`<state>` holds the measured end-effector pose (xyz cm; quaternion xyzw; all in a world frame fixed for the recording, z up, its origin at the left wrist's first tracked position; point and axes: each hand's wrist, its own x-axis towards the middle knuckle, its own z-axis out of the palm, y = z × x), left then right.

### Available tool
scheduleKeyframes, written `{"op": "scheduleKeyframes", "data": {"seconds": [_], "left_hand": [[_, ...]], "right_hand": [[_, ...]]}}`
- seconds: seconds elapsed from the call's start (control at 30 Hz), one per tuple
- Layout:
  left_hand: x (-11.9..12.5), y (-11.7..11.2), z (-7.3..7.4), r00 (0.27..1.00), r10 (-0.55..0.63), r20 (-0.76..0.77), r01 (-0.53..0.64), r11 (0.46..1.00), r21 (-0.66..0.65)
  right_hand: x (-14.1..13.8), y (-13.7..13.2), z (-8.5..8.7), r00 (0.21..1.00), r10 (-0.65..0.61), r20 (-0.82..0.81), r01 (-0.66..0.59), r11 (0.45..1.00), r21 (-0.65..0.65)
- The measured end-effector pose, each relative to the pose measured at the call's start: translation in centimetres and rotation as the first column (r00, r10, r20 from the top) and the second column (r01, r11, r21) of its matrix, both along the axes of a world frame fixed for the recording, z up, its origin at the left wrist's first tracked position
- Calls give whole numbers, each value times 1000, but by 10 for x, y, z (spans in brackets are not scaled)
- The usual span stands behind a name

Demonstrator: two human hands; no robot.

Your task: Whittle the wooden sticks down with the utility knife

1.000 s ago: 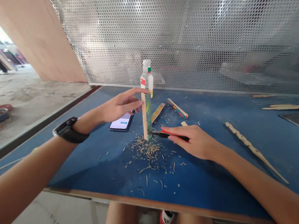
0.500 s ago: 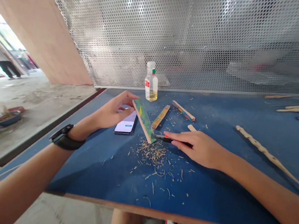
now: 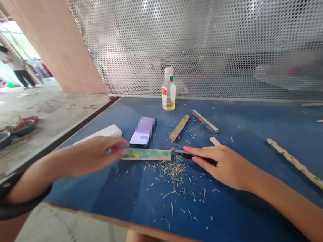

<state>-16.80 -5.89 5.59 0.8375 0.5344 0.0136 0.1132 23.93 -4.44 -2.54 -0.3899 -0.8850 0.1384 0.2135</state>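
Observation:
My left hand (image 3: 100, 153) is closed, thumb and fingers pinching the left end of a painted wooden strip (image 3: 148, 155). The strip is green, yellow and blue, and lies nearly level across my view. In my right hand (image 3: 220, 163) is a utility knife (image 3: 200, 157), black with a red part. Its tip points left and meets or nearly touches the strip's right end; contact is hard to tell. Thin wood shavings (image 3: 175, 170) are heaped just below. Behind lie two smaller painted wooden blocks, one yellow-orange (image 3: 179, 127) and one with blue and orange (image 3: 204, 121).
A lit phone (image 3: 141, 131) lies behind the strip, with a white object (image 3: 102, 133) left of it. A bottle of yellow liquid (image 3: 169, 89) stands near the perforated metal panel (image 3: 205, 37). A peeled stick (image 3: 298, 166) lies right on the blue table (image 3: 98, 195).
My left hand has come nearer and lower, swinging the strip from steeply slanted to nearly level. The white object beside the phone has come into view. My right hand still holds the utility knife.

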Motion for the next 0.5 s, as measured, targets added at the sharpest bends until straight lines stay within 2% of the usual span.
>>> {"op": "scheduleKeyframes", "data": {"seconds": [0.07,0.13,0.2,0.5], "left_hand": [[9,19,-8,996,-89,23,83,980,180],[17,39,-15,978,-206,33,191,947,259],[19,51,-22,968,-250,9,237,928,287],[2,48,-40,948,-315,55,285,910,301]], "right_hand": [[0,-1,0,1000,-3,-3,3,1000,-17],[0,-1,-1,1000,-1,-12,1,1000,-27],[1,-1,-2,1000,2,-24,-3,999,-33],[4,-2,-5,998,18,-66,-19,1000,-17]]}}
